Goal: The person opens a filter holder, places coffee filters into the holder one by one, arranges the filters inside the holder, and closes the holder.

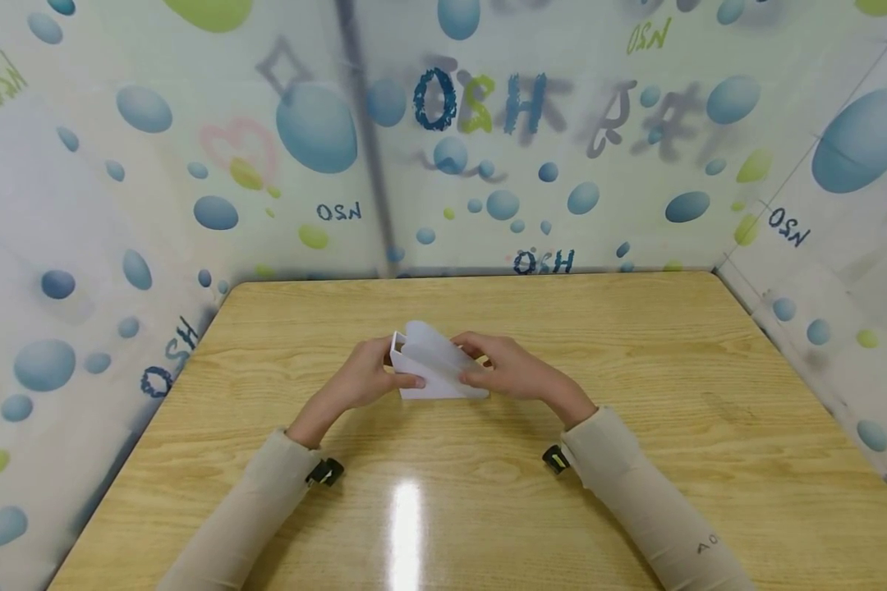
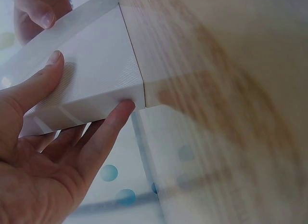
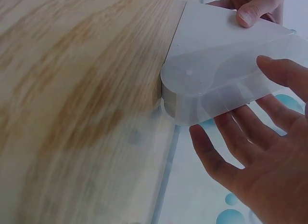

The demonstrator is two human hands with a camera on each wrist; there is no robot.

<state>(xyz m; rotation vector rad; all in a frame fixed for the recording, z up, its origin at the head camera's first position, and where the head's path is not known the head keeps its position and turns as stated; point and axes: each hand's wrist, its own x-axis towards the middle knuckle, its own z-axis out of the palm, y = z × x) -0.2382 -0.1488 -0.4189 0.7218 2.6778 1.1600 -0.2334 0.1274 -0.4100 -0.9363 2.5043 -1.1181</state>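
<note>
A small white box (image 1: 439, 384) with a translucent, round-ended plastic part (image 3: 192, 82) along one side stands on its edge at the middle of the table. My left hand (image 1: 362, 377) grips the box's left end, thumb (image 2: 53, 70) on the broad face and fingers under the narrow side. At the other end, my right hand (image 1: 513, 367) holds the box by the translucent part, thumb on the near face and fingers behind. In the head view the left end shows an opening. What the box contains is hidden.
A wood-grain table (image 1: 443, 509) lies under both hands, with a bright light reflection near its front. Behind it hangs a pale backdrop (image 1: 599, 230) with blue and green spots and letters. Small black devices (image 1: 325, 472) sit at both cuffs.
</note>
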